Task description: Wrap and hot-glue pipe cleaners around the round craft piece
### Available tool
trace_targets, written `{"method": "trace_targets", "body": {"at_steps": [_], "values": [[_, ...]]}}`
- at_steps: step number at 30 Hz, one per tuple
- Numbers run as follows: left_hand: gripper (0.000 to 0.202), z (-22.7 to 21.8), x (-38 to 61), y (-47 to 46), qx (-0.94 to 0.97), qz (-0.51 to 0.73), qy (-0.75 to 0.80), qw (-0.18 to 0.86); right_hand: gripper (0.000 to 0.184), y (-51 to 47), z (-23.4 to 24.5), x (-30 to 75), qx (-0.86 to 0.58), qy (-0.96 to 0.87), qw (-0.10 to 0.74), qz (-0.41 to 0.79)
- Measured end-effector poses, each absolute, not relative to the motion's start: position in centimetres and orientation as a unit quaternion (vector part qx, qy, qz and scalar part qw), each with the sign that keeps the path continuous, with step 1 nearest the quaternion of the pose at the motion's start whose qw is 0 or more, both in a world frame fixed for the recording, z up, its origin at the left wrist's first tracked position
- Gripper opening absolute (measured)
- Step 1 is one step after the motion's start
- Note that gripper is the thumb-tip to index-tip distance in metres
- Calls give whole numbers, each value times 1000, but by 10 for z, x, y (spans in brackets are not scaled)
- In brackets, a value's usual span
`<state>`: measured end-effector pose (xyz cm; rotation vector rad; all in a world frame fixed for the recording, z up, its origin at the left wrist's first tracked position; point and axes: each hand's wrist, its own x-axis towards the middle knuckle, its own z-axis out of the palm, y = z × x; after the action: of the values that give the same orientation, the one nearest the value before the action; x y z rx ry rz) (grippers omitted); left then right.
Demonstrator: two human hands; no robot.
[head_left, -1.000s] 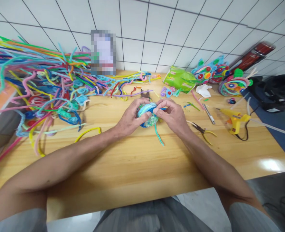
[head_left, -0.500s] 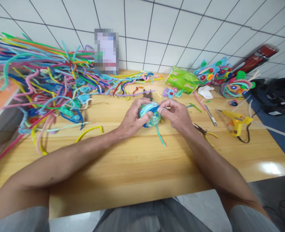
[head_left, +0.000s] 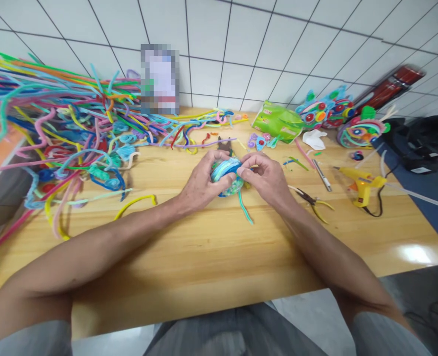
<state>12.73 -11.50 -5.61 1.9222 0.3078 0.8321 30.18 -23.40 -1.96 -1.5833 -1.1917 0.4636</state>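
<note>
Over the middle of the wooden table, my left hand [head_left: 203,182] is closed round a blue and green pipe-cleaner ball [head_left: 226,173], its thumb lying across the front. My right hand [head_left: 264,177] pinches at the ball's right side, thumb and fingertips together on a blue strand; the exact grip is partly hidden. A teal pipe cleaner end [head_left: 245,209] hangs from beneath the ball toward the table. Just behind the ball lies a small dark-handled tool [head_left: 224,144], partly covered by my hands.
Many coloured pipe cleaners [head_left: 73,118] are heaped on the left. A green tissue pack [head_left: 276,122] and finished colourful crafts [head_left: 363,129] stand at the back right. Pliers [head_left: 311,200], a pen-like cutter [head_left: 321,175] and a yellow glue gun [head_left: 363,188] lie right of my hands.
My right hand's fingers have shifted slightly at the ball's blue strand. The whole view has moved a little; both hands keep their hold on the ball.
</note>
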Motion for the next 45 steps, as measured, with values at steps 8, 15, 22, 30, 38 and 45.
{"method": "trace_targets", "body": {"at_steps": [8, 15, 22, 30, 38, 45], "values": [[40, -65, 130, -117, 754, 386, 101, 522, 24, -239, -3, 310, -672, -473, 492, 287], [47, -71, 130, -114, 795, 392, 84, 456, 22, -237, -10, 312, -679, -470, 504, 253], [44, -63, 129, -115, 777, 349, 126, 508, 20, -235, -14, 307, -667, -487, 510, 243], [45, -67, 129, -114, 760, 362, 126, 524, 30, -237, -5, 314, -667, -458, 491, 324], [53, -75, 130, -114, 771, 372, 107, 506, 26, -236, -11, 315, -672, -478, 497, 271], [51, -72, 128, -112, 776, 351, 94, 516, 28, -235, -18, 313, -672, -460, 510, 277]]}}
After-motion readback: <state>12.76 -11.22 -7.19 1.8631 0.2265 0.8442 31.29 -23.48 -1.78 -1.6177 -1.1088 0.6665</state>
